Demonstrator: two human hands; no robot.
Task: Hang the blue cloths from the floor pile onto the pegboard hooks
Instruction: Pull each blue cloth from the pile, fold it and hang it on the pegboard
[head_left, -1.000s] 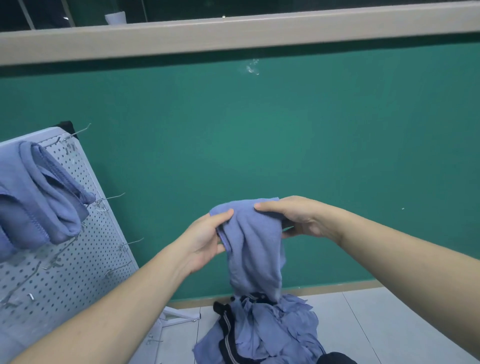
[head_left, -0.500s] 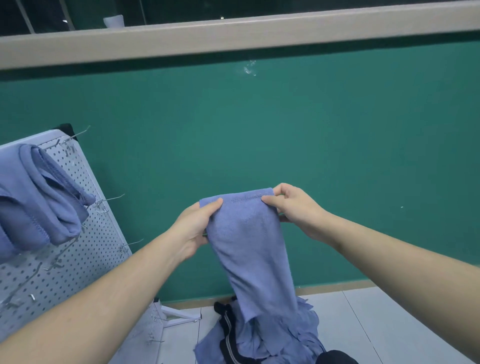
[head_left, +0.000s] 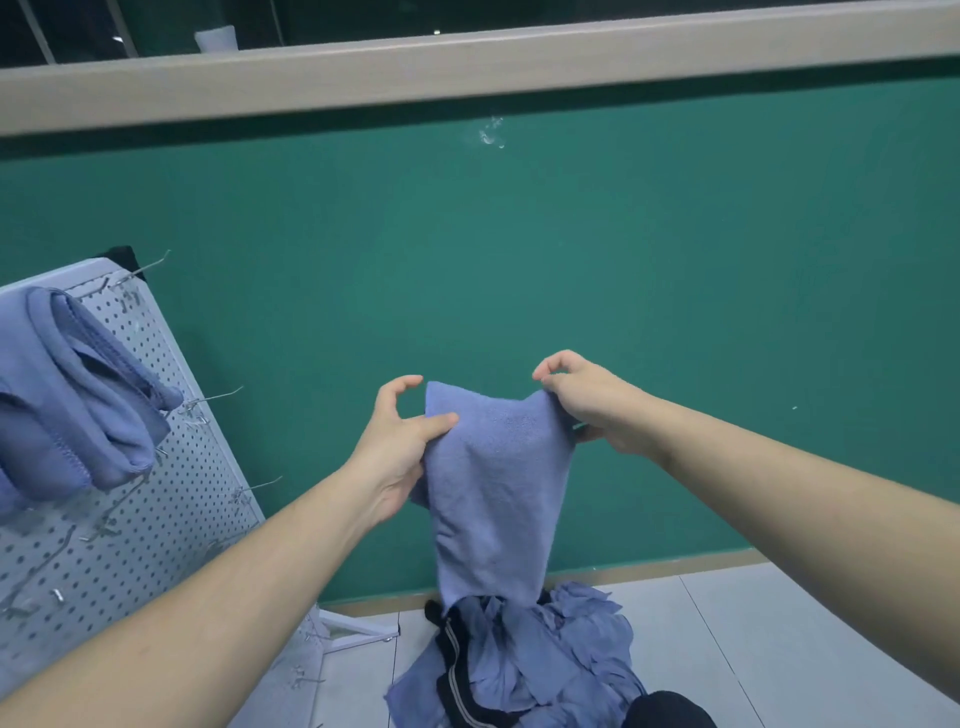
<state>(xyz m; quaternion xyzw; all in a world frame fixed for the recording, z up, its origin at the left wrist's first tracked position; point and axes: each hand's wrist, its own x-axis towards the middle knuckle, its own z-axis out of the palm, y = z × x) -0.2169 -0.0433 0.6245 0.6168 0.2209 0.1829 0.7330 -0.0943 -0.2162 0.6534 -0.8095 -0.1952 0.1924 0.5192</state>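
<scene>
left hand (head_left: 400, 441) pinches the blue cloth (head_left: 493, 488) near its top edge, index finger curled free; right hand (head_left: 587, 400) grips the opposite top corner, above the floor pile (head_left: 524, 660).

Blue cloth (head_left: 493, 483), green wall (head_left: 571, 260), white dotted pegboard (head_left: 171, 509).

The pegboard (head_left: 156, 519) stands at 9 o'clock, tilted, with a hung cloth (head_left: 67, 395) on its upper hooks (head_left: 213, 400). The held cloth (head_left: 493, 483) hangs at centre between the left hand (head_left: 400, 441) and right hand (head_left: 587, 400). The floor pile (head_left: 524, 660) lies directly below at 6 o'clock, before the wall (head_left: 571, 249).
</scene>
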